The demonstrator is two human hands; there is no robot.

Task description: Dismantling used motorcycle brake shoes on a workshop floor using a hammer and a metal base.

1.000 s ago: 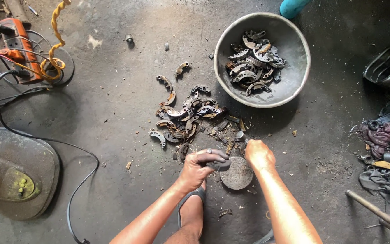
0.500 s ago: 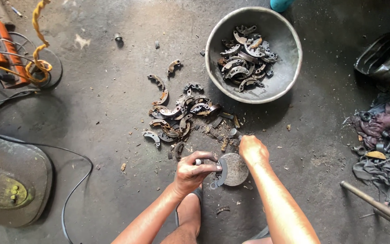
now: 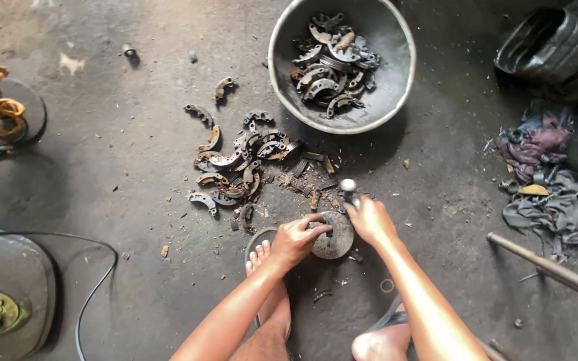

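Hands: both sit low in the middle of the frame, above the person's bare feet
Left hand [image 3: 297, 238]: fingers curled down on a small curved metal part, pressing it against the near edge of the round metal block [image 3: 334, 235]
Right hand [image 3: 371, 220]: fingers wrapped tight round the handle of a hammer [image 3: 350, 189], whose grey head shows just above the knuckles
Round metal block: lies flat on the concrete floor [image 3: 122, 174] between the two hands, partly covered by the left fingers
Loose pile [image 3: 239, 164]: rusty curved brake-shoe pieces spread on the floor just up and left of the block, with brown flakes scattered around them
Bowl [image 3: 396, 100]: wide grey metal basin at the top centre, holding more of the same curved pieces
Rags [image 3: 556, 194]: dark cloths heaped at the right edge, a black moulded container above them
Rod [image 3: 550, 267]: long bar lying slantwise at lower right
Left side: black cable [image 3: 95, 281] looping past a flat round machine base, yellow twisted cord at upper left
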